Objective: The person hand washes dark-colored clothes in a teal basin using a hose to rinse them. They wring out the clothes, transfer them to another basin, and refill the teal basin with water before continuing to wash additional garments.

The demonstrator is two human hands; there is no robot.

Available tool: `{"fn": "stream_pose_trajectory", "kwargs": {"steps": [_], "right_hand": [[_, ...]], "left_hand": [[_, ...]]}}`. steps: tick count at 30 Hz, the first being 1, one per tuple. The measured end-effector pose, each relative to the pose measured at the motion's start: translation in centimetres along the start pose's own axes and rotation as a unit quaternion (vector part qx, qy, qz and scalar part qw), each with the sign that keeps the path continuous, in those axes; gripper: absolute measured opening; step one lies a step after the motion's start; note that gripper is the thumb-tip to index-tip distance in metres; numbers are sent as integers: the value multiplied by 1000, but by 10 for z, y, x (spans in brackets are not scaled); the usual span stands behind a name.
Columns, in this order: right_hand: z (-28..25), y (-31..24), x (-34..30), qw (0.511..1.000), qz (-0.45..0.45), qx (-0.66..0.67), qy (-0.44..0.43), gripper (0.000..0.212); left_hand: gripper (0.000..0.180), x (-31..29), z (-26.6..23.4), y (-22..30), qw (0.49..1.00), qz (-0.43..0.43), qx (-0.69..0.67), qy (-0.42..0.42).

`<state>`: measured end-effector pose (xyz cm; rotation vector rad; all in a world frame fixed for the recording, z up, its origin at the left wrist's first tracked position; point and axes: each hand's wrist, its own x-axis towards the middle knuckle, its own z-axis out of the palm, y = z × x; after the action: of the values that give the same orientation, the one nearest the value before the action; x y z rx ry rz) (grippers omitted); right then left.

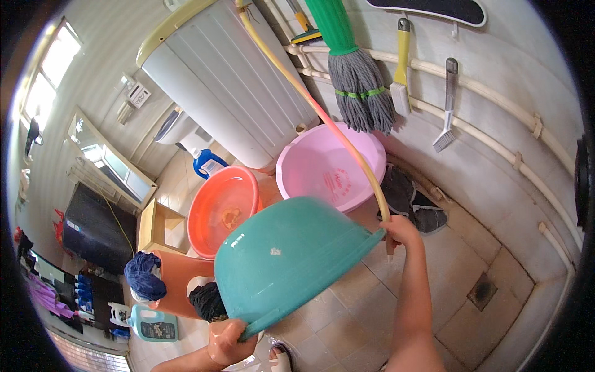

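1. My left hand (229, 341) is closed on the lower rim of a large teal plastic basin (291, 260), gripping it from underneath near the bottom of the view.
2. My right hand (401, 230) grips the same basin at its opposite rim, up and to the right, so the basin hangs tilted between my two hands with its rounded underside turned toward me.
3. That right hand is also wrapped around a thin yellowish rubber hose (334, 127), which runs up and to the left from my fingers to the top of the picture.
4. Just behind the teal basin sit a round orange plastic basin (220, 211) on the left and a round pink plastic basin (322, 164) on the right (the hose crosses in front of the pink one).
5. A big white ribbed plastic tub with a pale yellow rim (223, 80) stands behind them.
6. On the wall hang a grey string mop with a green handle (359, 87), a yellow-handled brush (401, 68) and a small grey-handled brush (447, 105).
7. Low on the left stands a teal detergent bottle (152, 322) on the beige tiled floor (347, 322).
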<state>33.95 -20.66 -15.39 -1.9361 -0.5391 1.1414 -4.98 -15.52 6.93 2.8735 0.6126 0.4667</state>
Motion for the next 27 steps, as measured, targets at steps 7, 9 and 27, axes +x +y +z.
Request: {"fn": "stream_pose_trajectory", "kwargs": {"steps": [7,9,27], "right_hand": [[-10,-11,-18,997,-26,5,73,20],[-9,-17,-23,998,-30,28,52,21],[110,10,2,987,-1,24,-158,32]], "left_hand": [[19,17,13,3,968,-241,-50,38],[19,13,29,-13,929,-320,-174,63],[37,-9,206,-147,810,-492,-315,-41]]}}
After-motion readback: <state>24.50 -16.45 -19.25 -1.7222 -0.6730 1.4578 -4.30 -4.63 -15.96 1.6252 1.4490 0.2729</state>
